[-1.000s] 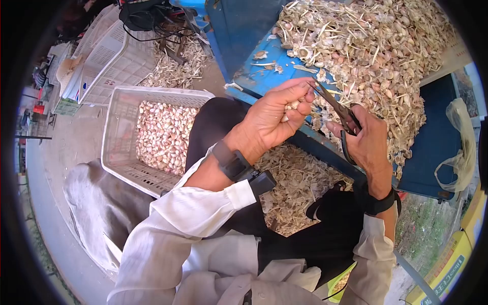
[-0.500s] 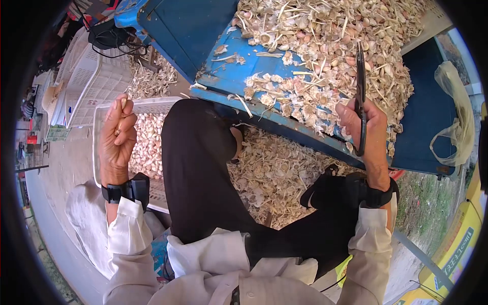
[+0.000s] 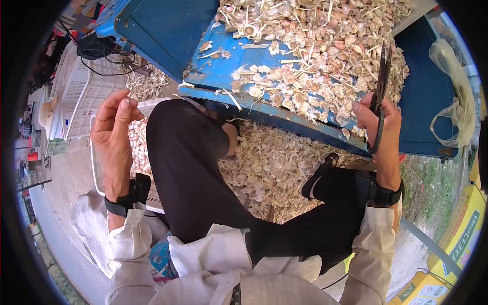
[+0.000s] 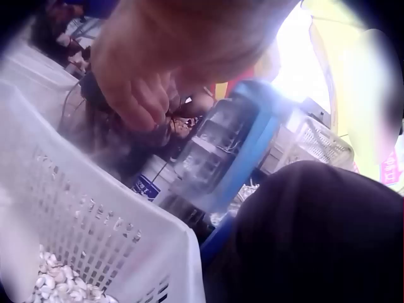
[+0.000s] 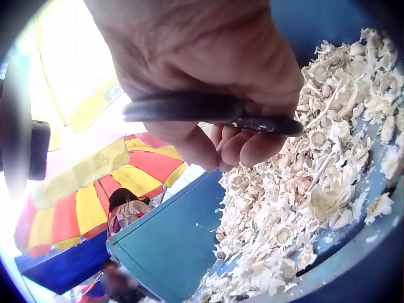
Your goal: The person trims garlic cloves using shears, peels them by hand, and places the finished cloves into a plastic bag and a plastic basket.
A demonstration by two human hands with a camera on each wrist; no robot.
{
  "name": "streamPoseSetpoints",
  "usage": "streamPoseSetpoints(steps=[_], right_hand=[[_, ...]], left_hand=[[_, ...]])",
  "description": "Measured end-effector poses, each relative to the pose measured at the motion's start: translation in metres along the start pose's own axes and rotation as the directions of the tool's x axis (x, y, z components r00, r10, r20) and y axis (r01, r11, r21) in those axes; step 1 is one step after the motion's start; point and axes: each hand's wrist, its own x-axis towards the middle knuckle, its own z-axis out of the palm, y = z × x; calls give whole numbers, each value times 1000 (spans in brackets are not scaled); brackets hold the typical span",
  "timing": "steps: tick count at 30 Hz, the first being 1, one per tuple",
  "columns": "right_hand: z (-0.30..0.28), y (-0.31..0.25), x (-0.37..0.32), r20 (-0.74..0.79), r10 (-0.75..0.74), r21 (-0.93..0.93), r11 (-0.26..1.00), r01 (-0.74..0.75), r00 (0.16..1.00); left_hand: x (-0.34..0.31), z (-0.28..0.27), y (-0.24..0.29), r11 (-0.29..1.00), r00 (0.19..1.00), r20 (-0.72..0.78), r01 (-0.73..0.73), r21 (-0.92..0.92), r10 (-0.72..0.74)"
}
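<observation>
My left hand (image 3: 114, 142) is raised over the white plastic crate (image 3: 94, 168), fingers loosely bent with the thumb alongside, nothing visible between them. Peeled-looking garlic cloves (image 3: 138, 152) fill the crate's bottom; the left wrist view shows these cloves (image 4: 60, 281) below the slotted wall. On the other side, my right hand (image 3: 389, 134) grips black-handled scissors (image 3: 381, 91), blades pointing away from me. It is at the near edge of a blue surface (image 3: 216, 68) that bears a heap of garlic cloves, skins and stalks (image 3: 325, 35). In the right wrist view the scissors' handle (image 5: 183, 108) crosses the palm.
My bent knee (image 3: 178, 147) stands between the crate and the blue surface. Garlic skins (image 3: 269, 173) cover the ground between my legs. Stacked white crates (image 3: 84, 96) stand at the far left. A clear plastic bag (image 3: 455, 101) hangs at the right.
My left hand has swung from the scissors' tips leftward to the crate; the cloves it held no longer show. My right hand has shifted slightly right with the scissors, whose blades now point away.
</observation>
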Motion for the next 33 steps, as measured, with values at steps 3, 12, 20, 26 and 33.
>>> streamPoseSetpoints(steps=[3, 12, 20, 26, 33], right_hand=[[4, -1, 3, 35, -41, 31, 999, 40, 999], [-19, 6, 8, 1, -38, 83, 996, 37, 999], [-26, 3, -3, 19, -49, 104, 994, 47, 999], [-26, 4, -3, 26, -67, 109, 992, 64, 997], [-28, 8, 0, -10, -64, 107, 992, 65, 998]], left_hand=[[4, 119, 42, 994, 889, 455, 5, -111, 46], [32, 262, -29, 738, 624, 778, -559, 377, 75], [24, 262, -18, 723, 669, 734, -563, 401, 114], [29, 286, -24, 788, 675, 733, -494, 367, 82], [34, 275, -25, 923, 726, 687, -286, 257, 33]])
